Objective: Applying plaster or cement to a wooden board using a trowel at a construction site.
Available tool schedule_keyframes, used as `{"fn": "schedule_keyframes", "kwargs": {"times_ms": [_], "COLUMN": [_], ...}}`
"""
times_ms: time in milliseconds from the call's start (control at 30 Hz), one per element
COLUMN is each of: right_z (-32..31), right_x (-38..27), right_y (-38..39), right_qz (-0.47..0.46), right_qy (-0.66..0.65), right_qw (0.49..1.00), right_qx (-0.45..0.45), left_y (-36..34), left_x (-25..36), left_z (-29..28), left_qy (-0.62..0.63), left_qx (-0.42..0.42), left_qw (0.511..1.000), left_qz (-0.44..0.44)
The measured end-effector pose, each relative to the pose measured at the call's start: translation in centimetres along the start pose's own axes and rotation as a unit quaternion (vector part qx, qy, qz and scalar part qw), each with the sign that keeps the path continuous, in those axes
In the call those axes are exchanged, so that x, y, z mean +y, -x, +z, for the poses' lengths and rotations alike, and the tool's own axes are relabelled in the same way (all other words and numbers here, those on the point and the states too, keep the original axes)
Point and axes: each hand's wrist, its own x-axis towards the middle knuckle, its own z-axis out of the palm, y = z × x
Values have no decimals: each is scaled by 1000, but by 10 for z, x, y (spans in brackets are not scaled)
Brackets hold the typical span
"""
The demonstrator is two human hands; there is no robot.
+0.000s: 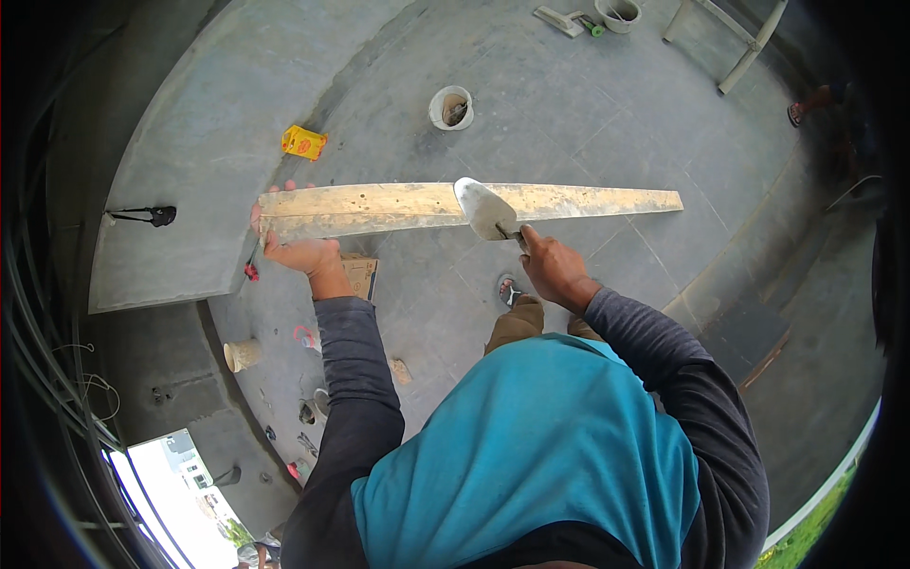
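A long, stained wooden plank (360, 204) spans the view horizontally, held at its left end by my left hand (299, 254), which has its fingers wrapped round the end and edges. My right hand (555, 267) grips the handle of a metal trowel (483, 207), whose pale, dusty blade lies over or against the middle of the plank; whether it touches is hard to tell. A cardboard box (360, 277) is partly hidden behind my left hand and the plank. My sandalled foot (509, 289) shows below.
A grey raised ledge (180, 133) curves along the left, beside a yellow packet (303, 142). A white bucket (438, 106), a float (559, 21) and another bucket (618, 11) stand beyond. A stand (739, 47) and someone's sandalled foot (796, 112) are at right, cables (90, 417) at left.
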Motion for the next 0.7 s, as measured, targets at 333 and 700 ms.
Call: {"fn": "schedule_keyframes", "kwargs": {"times_ms": [333, 700], "right_z": [-3, -5], "right_x": [22, -52], "right_y": [17, 16], "right_qz": [42, -112], "right_qy": [27, -23], "right_qw": [991, 988], "right_qx": [122, 104], "left_y": [4, 14], "left_x": [9, 20], "left_z": [11, 32], "left_qy": [60, 111], "left_qx": [-8, -85], "left_qw": [998, 990], "left_qz": [-7, 16]}}
